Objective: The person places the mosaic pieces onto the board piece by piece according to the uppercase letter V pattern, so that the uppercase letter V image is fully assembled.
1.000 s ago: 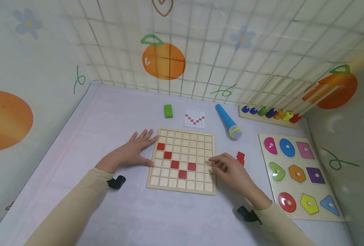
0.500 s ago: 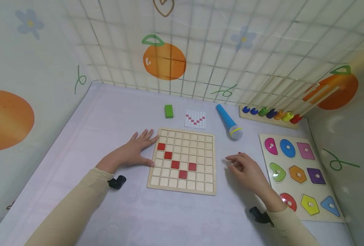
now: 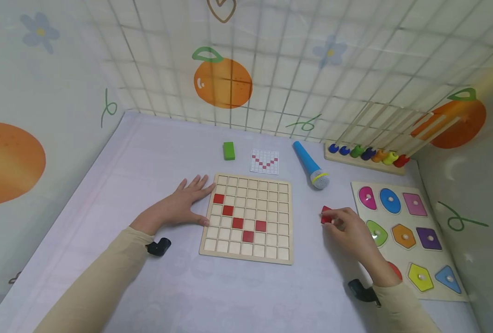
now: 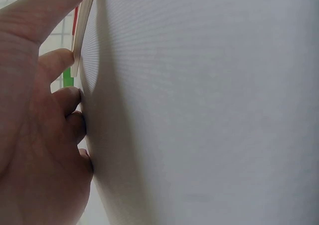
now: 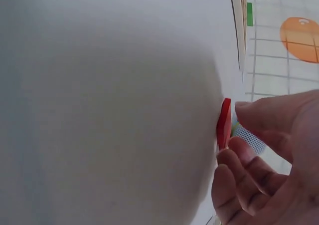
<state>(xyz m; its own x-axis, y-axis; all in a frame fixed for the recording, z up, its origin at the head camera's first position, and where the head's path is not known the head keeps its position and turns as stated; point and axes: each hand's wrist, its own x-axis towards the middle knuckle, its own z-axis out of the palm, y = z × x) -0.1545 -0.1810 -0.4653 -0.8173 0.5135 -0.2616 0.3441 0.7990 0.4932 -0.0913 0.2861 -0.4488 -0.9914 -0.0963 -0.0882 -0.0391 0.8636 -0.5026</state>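
A wooden grid board (image 3: pixel 246 260) lies on the table, with several red square tiles (image 3: pixel 237 223) set in its cells. My left hand (image 3: pixel 175 206) is spread flat at the board's left side, thumb and index finger touching its edge. To the right of the board, my right hand (image 3: pixel 348 231) is at the loose red tiles (image 3: pixel 325 214). In the right wrist view its fingertips (image 5: pixel 228 157) touch or nearly touch the red tiles (image 5: pixel 224 124), while the thumb stands slightly apart. The hand partly hides these tiles in the head view.
Beyond the board lie a green block (image 3: pixel 229 151), a pattern card (image 3: pixel 265 161) with a red V of squares, and a blue toy microphone (image 3: pixel 310 164). A bead abacus (image 3: pixel 363 160) stands at the back right. A shape puzzle board (image 3: pixel 385 222) lies right of my right hand.
My right hand has moved right, from the board's right edge to the loose red tiles. My left hand and the tiles on the board have stayed put.
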